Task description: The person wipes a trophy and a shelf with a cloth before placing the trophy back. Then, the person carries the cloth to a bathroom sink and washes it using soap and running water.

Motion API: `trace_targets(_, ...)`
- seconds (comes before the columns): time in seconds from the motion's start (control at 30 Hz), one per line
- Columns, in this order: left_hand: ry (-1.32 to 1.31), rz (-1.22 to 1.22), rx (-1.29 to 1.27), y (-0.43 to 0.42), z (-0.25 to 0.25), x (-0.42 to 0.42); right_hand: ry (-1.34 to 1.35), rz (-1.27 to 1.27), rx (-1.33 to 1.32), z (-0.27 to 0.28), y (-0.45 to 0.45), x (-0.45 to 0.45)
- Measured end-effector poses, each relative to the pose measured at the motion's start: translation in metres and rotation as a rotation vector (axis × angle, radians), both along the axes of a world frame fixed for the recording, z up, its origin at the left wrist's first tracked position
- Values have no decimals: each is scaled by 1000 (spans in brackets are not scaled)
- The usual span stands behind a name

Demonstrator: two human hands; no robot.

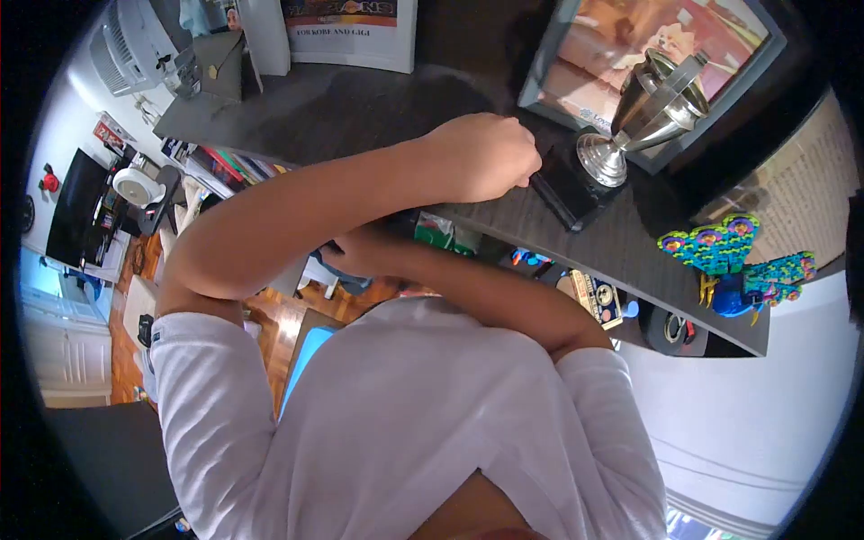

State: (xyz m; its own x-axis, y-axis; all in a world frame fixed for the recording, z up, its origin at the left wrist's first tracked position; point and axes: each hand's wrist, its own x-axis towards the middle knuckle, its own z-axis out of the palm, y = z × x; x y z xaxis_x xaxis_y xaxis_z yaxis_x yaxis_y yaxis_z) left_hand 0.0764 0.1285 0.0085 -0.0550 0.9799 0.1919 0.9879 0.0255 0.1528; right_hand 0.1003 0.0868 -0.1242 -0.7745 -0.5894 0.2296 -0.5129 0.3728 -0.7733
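Observation:
A silver two-handled trophy cup (661,112) stands on a black base (576,193) on the dark wooden shelf top. My left hand (486,157) is closed at the base's left edge, its curled fingertips against the corner and partly hidden from above. Below the left forearm, my right arm crosses my body to the left. My right hand (355,252) is closed on a dark grey-blue cloth (346,277) hanging below it, and the left forearm covers part of that hand.
Behind the trophy leans a framed picture (594,54). At the right stand a colourful brick-built peacock (738,261) and a sheet with writing (805,171). A white-framed print (349,36) stands at the back. Books (234,166) and small items fill the shelf below.

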Motion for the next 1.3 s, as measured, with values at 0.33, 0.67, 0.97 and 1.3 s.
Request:
trace_targets(0.33, -33, 255, 88, -72, 50, -2, 241, -67, -72, 26, 27, 22)
trace_targets(0.67, -277, 114, 268, -94, 28, 9, 60, -178, 31, 6, 27, 25)
trace_targets(0.97, -293, 67, 310, -133, 11, 7, 136, -141, 68, -64, 6, 14)
trace_targets(1.3, 146, -332, 150, -31, -30, 31, 58, -138, 17, -48, 4, 19)
